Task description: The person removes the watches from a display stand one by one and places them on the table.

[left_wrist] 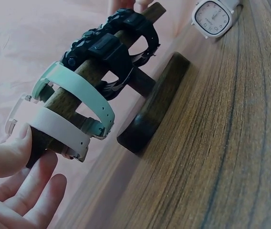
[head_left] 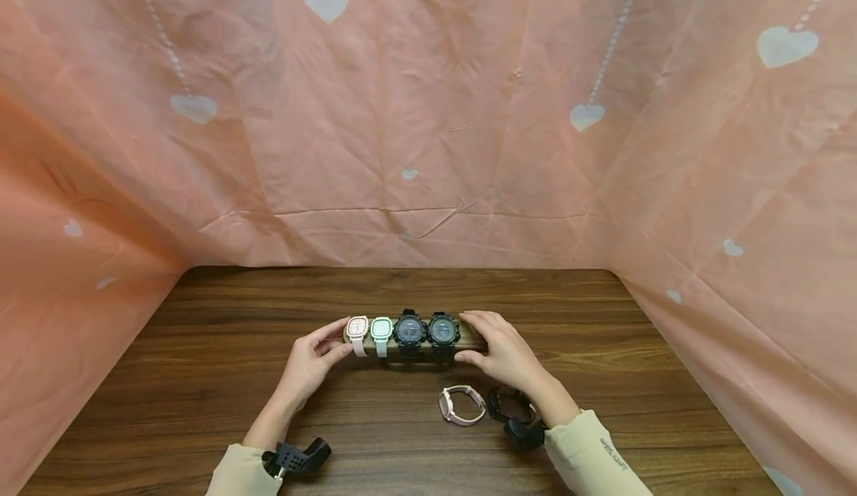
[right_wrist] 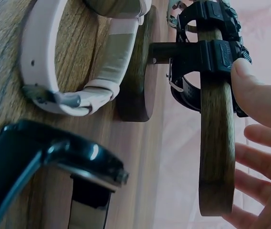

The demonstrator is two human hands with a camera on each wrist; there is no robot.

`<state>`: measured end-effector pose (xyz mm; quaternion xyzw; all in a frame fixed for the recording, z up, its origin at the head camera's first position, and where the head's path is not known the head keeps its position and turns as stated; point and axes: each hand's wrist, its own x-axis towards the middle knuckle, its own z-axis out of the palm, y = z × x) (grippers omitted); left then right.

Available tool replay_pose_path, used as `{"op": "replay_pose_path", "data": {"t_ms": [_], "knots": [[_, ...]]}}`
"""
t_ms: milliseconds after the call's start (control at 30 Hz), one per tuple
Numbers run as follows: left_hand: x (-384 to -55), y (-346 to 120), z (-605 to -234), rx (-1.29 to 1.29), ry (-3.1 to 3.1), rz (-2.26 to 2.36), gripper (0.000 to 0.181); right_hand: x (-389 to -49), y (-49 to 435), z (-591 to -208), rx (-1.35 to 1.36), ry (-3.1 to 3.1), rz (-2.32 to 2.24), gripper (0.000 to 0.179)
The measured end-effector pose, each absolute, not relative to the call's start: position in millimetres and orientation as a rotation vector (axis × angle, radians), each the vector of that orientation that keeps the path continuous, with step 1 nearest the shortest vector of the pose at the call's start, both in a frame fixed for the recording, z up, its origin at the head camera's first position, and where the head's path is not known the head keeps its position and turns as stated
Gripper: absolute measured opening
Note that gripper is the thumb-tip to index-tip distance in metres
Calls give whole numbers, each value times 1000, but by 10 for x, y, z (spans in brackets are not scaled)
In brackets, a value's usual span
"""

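Observation:
A dark wooden watch stand carries a row of watches on its raised bar. From the left these are a pink watch, a mint green watch and two black watches. At the bar's left end, my left hand holds the pink watch, thumb against its strap and fingers around the far side. My right hand is around the bare right end of the bar. Its thumb touches the nearest black watch, while the other fingers lie loosely spread behind the bar.
Nearer me on the wooden table lie another pale pink watch and another black watch, by my right wrist. Pink curtains with white hearts enclose the table's back and sides.

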<state>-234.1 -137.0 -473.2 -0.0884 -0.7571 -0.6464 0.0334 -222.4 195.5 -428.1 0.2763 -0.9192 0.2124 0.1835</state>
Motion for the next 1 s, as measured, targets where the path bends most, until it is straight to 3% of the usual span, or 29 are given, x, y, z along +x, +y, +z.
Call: {"op": "replay_pose_path", "data": {"t_ms": [1000], "knots": [[-2334,-1343,-4723,-257,-2340,-2011,46,-2343,1769,-4252,842,-2673,670,63]]}}
